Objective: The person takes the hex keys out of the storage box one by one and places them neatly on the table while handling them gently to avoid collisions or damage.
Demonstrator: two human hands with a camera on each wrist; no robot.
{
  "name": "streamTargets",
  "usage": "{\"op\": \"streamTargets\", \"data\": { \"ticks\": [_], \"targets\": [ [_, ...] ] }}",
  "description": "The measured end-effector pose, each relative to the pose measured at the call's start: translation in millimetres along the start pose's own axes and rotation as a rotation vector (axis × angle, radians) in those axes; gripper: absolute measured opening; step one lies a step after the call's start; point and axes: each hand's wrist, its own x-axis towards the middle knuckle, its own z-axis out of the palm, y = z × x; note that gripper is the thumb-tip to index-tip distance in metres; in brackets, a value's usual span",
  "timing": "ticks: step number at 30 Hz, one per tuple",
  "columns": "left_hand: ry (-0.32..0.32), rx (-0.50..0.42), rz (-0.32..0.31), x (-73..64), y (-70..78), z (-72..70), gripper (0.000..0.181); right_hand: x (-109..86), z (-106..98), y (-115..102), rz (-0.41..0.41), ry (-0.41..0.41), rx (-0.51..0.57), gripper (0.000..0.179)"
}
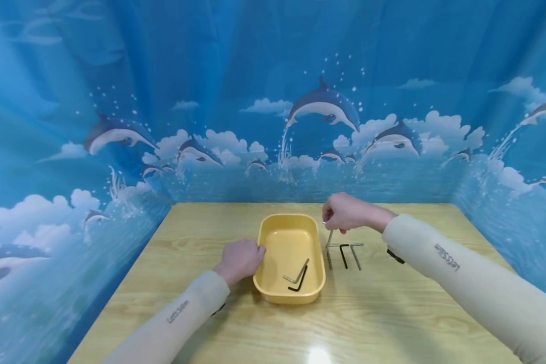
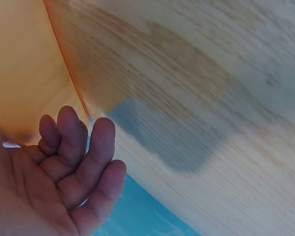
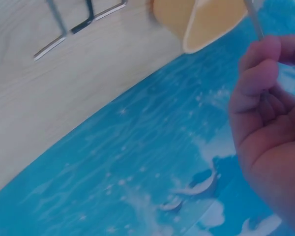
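Observation:
My right hand (image 1: 346, 212) pinches a silver hex key (image 1: 330, 238) between thumb and fingertips, right of a yellow plastic tray (image 1: 289, 298). Its shaft (image 3: 254, 20) sticks out past the fingertips in the right wrist view. My left hand (image 1: 241, 259) holds the tray's left rim, thumb over the edge. In the left wrist view the other fingers (image 2: 102, 147) are bent beside the outer wall; the thumb is mostly hidden. Inside the tray lie a silver hex key (image 1: 299, 273) and a black hex key (image 1: 303, 279).
On the wooden table (image 1: 373, 313), right of the tray, a silver hex key (image 1: 329, 260), a black hex key (image 1: 344, 257) and another silver hex key (image 1: 356, 258) lie in a row. A blue dolphin-print curtain (image 1: 236, 76) encloses the back and sides.

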Motion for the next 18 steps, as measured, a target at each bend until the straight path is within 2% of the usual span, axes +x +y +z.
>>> {"op": "streamTargets", "data": {
  "ticks": [8,14,18],
  "targets": [
    [-0.027,-0.026,-0.003,-2.1,-0.6,-0.2,0.051,-23.4,-4.1,35.1,0.048,-0.002,0.042,0.008],
    [-0.034,-0.039,-0.017,-1.7,-0.9,-2.8,0.050,-32.7,2.1,65.8,0.092,-0.008,-0.002,0.011],
    [-0.030,-0.035,-0.011,-0.8,0.3,-3.7,0.051,-38.2,8.5,86.2,0.146,-0.022,-0.021,0.021]
  ]
}}
